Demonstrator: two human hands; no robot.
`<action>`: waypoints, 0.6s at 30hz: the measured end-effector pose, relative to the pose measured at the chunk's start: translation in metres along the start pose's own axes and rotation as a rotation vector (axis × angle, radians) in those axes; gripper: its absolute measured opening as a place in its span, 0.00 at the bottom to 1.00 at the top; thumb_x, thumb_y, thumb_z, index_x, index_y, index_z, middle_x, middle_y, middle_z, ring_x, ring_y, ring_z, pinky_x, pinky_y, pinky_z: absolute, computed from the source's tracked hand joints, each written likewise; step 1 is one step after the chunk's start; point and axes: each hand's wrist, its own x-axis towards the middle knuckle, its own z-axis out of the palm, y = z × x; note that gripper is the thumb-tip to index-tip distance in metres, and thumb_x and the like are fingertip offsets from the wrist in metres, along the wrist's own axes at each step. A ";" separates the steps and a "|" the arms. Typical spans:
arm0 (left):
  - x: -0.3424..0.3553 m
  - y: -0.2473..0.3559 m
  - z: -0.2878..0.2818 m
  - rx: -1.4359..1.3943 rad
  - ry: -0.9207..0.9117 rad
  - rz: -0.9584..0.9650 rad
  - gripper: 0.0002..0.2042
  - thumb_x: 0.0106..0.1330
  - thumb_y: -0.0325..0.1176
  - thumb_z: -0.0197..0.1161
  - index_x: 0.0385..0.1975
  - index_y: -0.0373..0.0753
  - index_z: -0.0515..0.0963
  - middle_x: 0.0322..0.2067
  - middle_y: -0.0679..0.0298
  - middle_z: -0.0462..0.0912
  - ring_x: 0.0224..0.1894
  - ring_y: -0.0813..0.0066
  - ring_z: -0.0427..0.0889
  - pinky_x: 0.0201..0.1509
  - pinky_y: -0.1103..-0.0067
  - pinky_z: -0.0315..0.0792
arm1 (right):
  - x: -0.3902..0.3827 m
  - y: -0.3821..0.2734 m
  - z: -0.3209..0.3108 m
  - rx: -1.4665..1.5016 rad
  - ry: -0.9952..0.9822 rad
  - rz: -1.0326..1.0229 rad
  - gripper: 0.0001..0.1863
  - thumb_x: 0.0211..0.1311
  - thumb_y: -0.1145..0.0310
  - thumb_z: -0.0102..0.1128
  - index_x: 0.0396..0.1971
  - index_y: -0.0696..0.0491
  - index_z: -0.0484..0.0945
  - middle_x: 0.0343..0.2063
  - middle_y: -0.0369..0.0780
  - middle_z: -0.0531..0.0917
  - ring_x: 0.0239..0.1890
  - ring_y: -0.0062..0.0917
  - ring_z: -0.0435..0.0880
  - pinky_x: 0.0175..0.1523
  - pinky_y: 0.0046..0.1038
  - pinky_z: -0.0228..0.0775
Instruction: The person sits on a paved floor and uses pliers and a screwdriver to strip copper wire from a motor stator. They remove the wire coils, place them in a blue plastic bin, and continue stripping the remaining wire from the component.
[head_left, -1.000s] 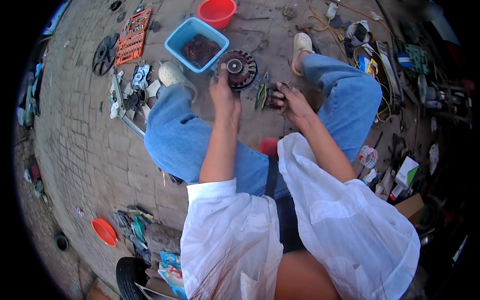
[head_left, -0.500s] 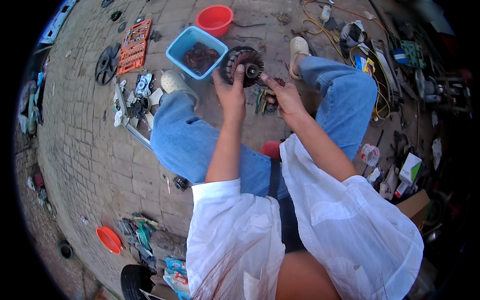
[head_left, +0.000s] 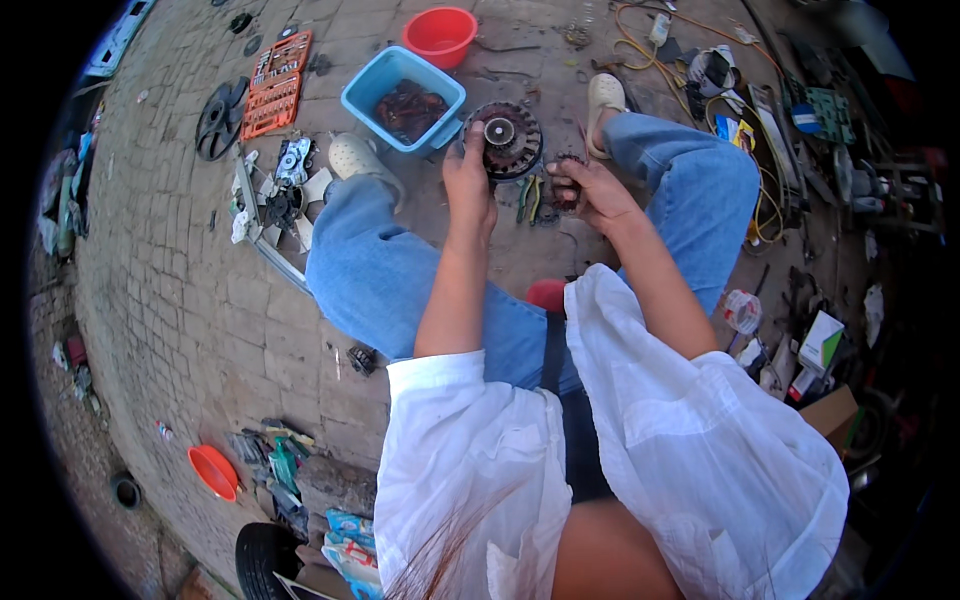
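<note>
Between my knees, my left hand (head_left: 468, 185) is closed on the rim of a round motor part (head_left: 518, 150). It has a ring of dark slots, reddish-brown windings and a silvery hub, which faces up. To its right and apart from it is my right hand (head_left: 598, 195), its fingers curled. Whatever those fingers hold, if anything, is hidden. Dark reddish bits show around the fingertips. Pliers with green and yellow handles (head_left: 530, 200) lie on the ground between the hands. A light-blue basin (head_left: 362, 95) with dark reddish scraps inside stands just beyond my left hand.
A red basin (head_left: 440, 38) sits behind the blue one. On the left lie an orange socket set case (head_left: 272, 98), a black fan wheel (head_left: 220, 118) and loose parts. Cables (head_left: 660, 75), boxes and scrap crowd the right side. An orange-red bowl (head_left: 213, 472) rests at lower left.
My right hand has come away from the motor part and moved down and right, its fingers curling. The motor part has tilted so its hub faces up, still in my left hand.
</note>
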 end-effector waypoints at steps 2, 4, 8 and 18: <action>0.002 0.000 -0.002 -0.160 -0.010 -0.146 0.18 0.69 0.39 0.53 0.51 0.33 0.70 0.46 0.57 0.78 0.46 0.66 0.79 0.52 0.70 0.75 | -0.002 0.001 -0.005 -0.242 -0.047 -0.048 0.08 0.59 0.67 0.59 0.32 0.56 0.78 0.21 0.29 0.73 0.20 0.13 0.67 0.26 0.17 0.59; 0.003 -0.004 -0.001 -0.233 0.005 -0.168 0.17 0.69 0.38 0.52 0.50 0.32 0.70 0.45 0.56 0.78 0.47 0.65 0.79 0.51 0.68 0.76 | -0.006 0.003 -0.002 -0.473 -0.061 -0.103 0.07 0.59 0.68 0.58 0.30 0.55 0.77 0.21 0.29 0.73 0.20 0.13 0.67 0.26 0.18 0.59; 0.014 -0.021 -0.018 -0.273 0.097 -0.108 0.16 0.67 0.35 0.57 0.48 0.30 0.70 0.43 0.57 0.78 0.45 0.66 0.80 0.48 0.71 0.77 | -0.021 0.017 0.022 -0.489 -0.228 -0.093 0.05 0.57 0.71 0.58 0.24 0.55 0.74 0.19 0.29 0.72 0.20 0.14 0.68 0.26 0.18 0.60; 0.021 -0.030 -0.020 -0.101 0.179 -0.260 0.18 0.66 0.40 0.57 0.45 0.31 0.72 0.43 0.55 0.78 0.44 0.63 0.79 0.49 0.69 0.73 | -0.025 -0.015 0.032 0.504 -0.401 0.039 0.10 0.57 0.68 0.58 0.20 0.53 0.69 0.15 0.28 0.65 0.15 0.14 0.68 0.48 0.27 0.75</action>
